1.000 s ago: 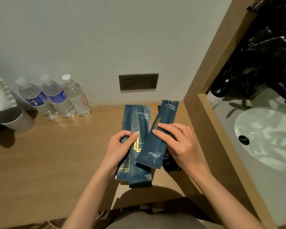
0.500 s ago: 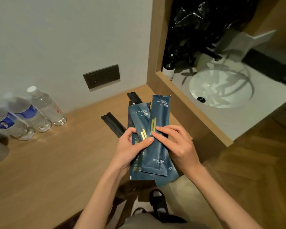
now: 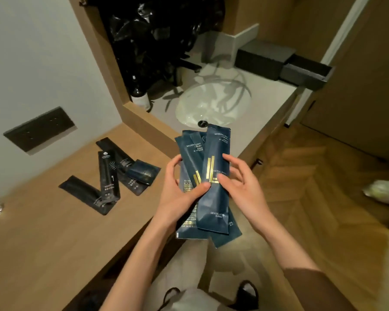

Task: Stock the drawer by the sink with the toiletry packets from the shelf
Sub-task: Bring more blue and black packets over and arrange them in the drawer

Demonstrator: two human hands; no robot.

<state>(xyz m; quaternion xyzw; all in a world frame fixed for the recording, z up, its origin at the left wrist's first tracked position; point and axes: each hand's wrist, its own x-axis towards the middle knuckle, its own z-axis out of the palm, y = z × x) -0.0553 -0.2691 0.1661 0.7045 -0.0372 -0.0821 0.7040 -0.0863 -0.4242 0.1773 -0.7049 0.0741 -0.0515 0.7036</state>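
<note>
I have both hands on the load. My left hand (image 3: pixel 180 194) grips a fanned bundle of long dark-blue foil packets (image 3: pixel 213 212) with gold stripes, thumb laid across the front and fingers curled round the left edge. My right hand (image 3: pixel 247 189) pinches the same bundle from the other side, thumb pressed on the front packet and fingertips hooked on its right edge. The front one reads "DENTAL KIT". The bundle is held in the air just off the right front corner of the light-brown wooden bench (image 3: pixel 43 232), touching no surface.

On that bench, near its back right corner, lie four black plastic toothbrush packets (image 3: pixel 108 176), overlapping one another, with a small square dark-blue sachet (image 3: pixel 143 172) resting on the rightmost.

Beyond the bundle sits the round white sink basin (image 3: pixel 213 104), sunk in a pale stone bench (image 3: pixel 272 102). At that bench's far right corner stands a dark-grey box (image 3: pixel 263 57), and its dark-grey drawer (image 3: pixel 308 71) is pulled out to the right, well apart from my hands. I cannot tell what is in it.
</note>
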